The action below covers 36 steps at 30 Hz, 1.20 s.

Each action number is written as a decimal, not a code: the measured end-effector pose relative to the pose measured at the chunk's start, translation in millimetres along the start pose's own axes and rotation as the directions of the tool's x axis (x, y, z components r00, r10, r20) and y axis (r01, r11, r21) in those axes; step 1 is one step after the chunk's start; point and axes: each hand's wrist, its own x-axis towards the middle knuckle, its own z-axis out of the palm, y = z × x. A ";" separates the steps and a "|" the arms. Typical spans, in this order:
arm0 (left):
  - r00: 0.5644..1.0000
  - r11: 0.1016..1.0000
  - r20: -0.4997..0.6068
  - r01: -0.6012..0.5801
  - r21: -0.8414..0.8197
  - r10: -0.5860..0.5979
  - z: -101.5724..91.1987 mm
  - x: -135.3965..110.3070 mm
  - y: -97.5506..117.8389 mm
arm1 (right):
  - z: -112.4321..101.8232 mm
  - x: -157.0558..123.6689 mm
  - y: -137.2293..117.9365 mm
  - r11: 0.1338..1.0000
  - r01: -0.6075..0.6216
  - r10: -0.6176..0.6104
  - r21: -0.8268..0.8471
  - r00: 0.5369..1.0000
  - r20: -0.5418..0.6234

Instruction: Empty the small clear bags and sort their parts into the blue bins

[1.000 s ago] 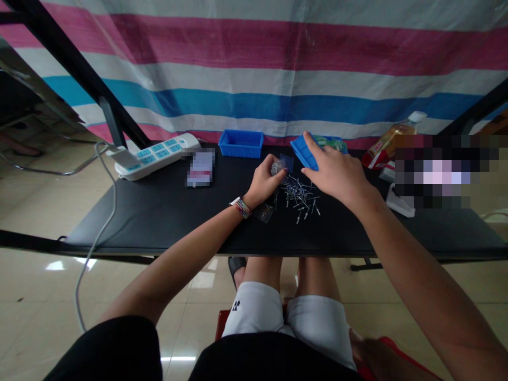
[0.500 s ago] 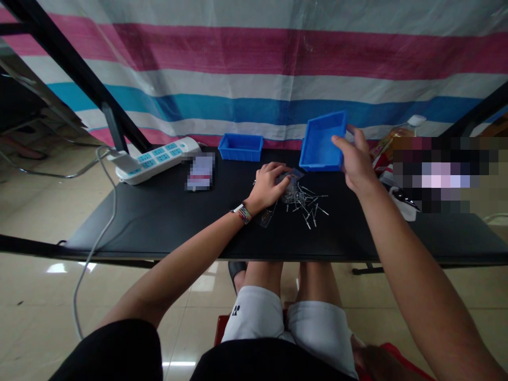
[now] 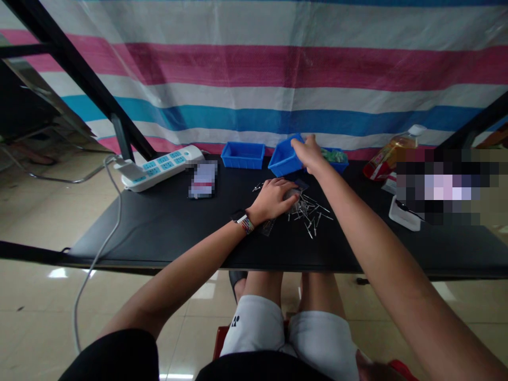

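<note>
My right hand (image 3: pixel 311 154) grips the right rim of a blue plastic bin (image 3: pixel 282 159), which is tilted near the back of the table. My left hand (image 3: pixel 277 200) lies with its fingers stretched over a clear plastic bag (image 3: pixel 293 193), partly hiding it. Silvery pop rivets (image 3: pixel 311 211) are spread in a loose heap to the right of the left hand. A second blue bin (image 3: pixel 243 156) stands upright to the left of the held one. Behind my right wrist, a third blue bin (image 3: pixel 339 167) contains green-and-white packets, partly hidden by the arm.
On the black table (image 3: pixel 159 227), a white power strip (image 3: pixel 162 166) with a grey cable lies at the back left, beside a blurred phone-like item (image 3: pixel 203 180). A bottle (image 3: pixel 397 148) and a white tray (image 3: pixel 405 214) are at the right. Striped sheeting (image 3: pixel 254 69) hangs behind.
My right hand has carried the blue bin leftward and lower, revealing the third bin behind it. My left hand has stayed on the plastic bag. The view has tilted slightly upward.
</note>
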 end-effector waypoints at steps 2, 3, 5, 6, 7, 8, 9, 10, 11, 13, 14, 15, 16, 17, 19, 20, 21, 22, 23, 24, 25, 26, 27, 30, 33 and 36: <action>1.000 1.000 -0.002 -0.023 0.001 0.023 -0.6 -0.5 2.1 | 8.1 -6.8 -3.5 0.979 -0.202 0.204 0.029 0.976 -0.078; 0.999 0.999 0.000 -0.034 0.005 0.034 -1.0 -0.7 2.9 | 12.7 -11.4 -5.1 0.964 -0.258 0.264 0.068 0.959 -0.102; 0.999 0.999 0.009 -0.051 0.019 0.051 -1.5 -1.1 4.0 | 22.6 -22.2 -7.5 0.972 -0.221 0.231 0.085 0.964 -0.129; 0.998 0.998 0.013 -0.055 0.026 0.055 -1.7 -1.2 4.2 | 27.2 -28.1 -8.2 0.984 -0.171 0.177 0.049 0.975 -0.134; 0.998 0.998 0.017 -0.056 0.032 0.056 -1.9 -1.4 4.3 | 31.0 -34.0 -8.7 0.992 -0.130 0.128 -0.004 0.983 -0.130; 0.998 0.998 0.020 -0.055 0.037 0.055 -2.0 -1.6 4.3 | 33.7 -39.9 -9.0 0.992 -0.112 0.105 -0.050 0.987 -0.125; 0.998 0.998 0.021 -0.054 0.040 0.053 -2.1 -1.8 4.2 | 34.7 -45.6 -9.2 0.991 -0.104 0.094 -0.079 0.988 -0.123; 0.998 0.998 0.022 -0.053 0.041 0.052 -2.3 -2.0 4.2 | 33.9 -50.8 -9.2 0.991 -0.098 0.086 -0.092 0.989 -0.124; 0.998 0.998 0.022 -0.054 0.040 0.053 -2.5 -2.2 4.2 | 31.3 -55.5 -9.1 0.992 -0.086 0.074 -0.096 0.989 -0.126; 0.998 0.998 0.025 -0.051 0.037 0.051 -3.0 -2.5 4.6 | 20.7 -63.0 -8.9 0.993 -0.023 0.011 -0.115 0.994 -0.109; 0.999 0.998 0.026 -0.047 0.034 0.046 -3.3 -2.7 4.9 | 13.4 -65.8 -8.7 0.990 0.015 -0.027 -0.140 0.996 -0.084; 0.999 0.999 0.025 -0.040 0.032 0.039 -3.5 -2.8 5.2 | 5.1 -67.9 -8.6 0.985 0.048 -0.057 -0.169 0.997 -0.053; 0.999 0.999 0.025 -0.032 0.031 0.031 -3.7 -3.0 5.5 | -3.7 -69.4 -8.5 0.978 0.075 -0.081 -0.197 0.996 -0.023; 0.999 0.999 0.025 -0.026 0.032 0.026 -3.7 -3.1 5.7 | -12.7 -70.3 -8.3 0.969 0.100 -0.101 -0.227 0.995 0.006; 0.999 0.999 0.024 -0.023 0.034 0.022 -3.5 -3.4 5.8 | -29.7 -70.8 -7.3 0.936 0.175 -0.160 -0.306 0.984 0.075; 0.999 0.999 0.024 -0.025 0.035 0.024 -3.4 -3.5 5.7 | -37.3 -70.2 -6.3 0.910 0.222 -0.196 -0.351 0.975 0.107; 0.999 0.999 0.022 -0.026 0.036 0.025 -3.2 -3.5 5.4 | -44.0 -69.1 -4.9 0.880 0.268 -0.234 -0.393 0.963 0.132; 0.999 0.999 0.021 -0.027 0.037 0.026 -3.1 -3.5 5.1 | -49.9 -67.4 -3.0 0.847 0.317 -0.276 -0.427 0.948 0.155; 1.000 0.999 0.018 -0.026 0.036 0.025 -3.0 -3.5 4.7 | -54.9 -65.1 -0.5 0.812 0.368 -0.323 -0.452 0.930 0.176; 1.000 0.999 0.016 -0.026 0.034 0.025 -2.9 -3.5 4.3 | -59.3 -62.3 2.5 0.777 0.423 -0.374 -0.466 0.906 0.199; 1.000 0.999 0.015 -0.026 0.031 0.026 -2.9 -3.5 3.9 | -63.0 -59.1 5.8 0.742 0.480 -0.424 -0.468 0.877 0.227; 1.000 0.999 0.014 -0.028 0.029 0.028 -3.0 -3.5 3.6 | -66.2 -55.8 9.4 0.710 0.532 -0.467 -0.461 0.846 0.257; 0.999 0.999 0.014 -0.032 0.028 0.032 -3.1 -3.5 3.3 | -69.0 -52.6 12.9 0.684 0.574 -0.498 -0.449 0.818 0.288; 0.999 0.998 0.018 -0.040 0.040 0.040 -3.1 -3.8 2.8 | -75.3 -46.1 21.1 0.646 0.625 -0.520 -0.438 0.780 0.348; 0.999 0.999 0.021 -0.035 0.041 0.034 -2.9 -4.1 2.7 | -78.8 -45.8 23.9 0.616 0.633 -0.521 -0.468 0.774 0.361; 0.999 0.999 0.023 -0.029 0.023 0.029 -2.6 -4.2 2.9 | -80.3 -48.7 24.1 0.598 0.625 -0.518 -0.501 0.779 0.353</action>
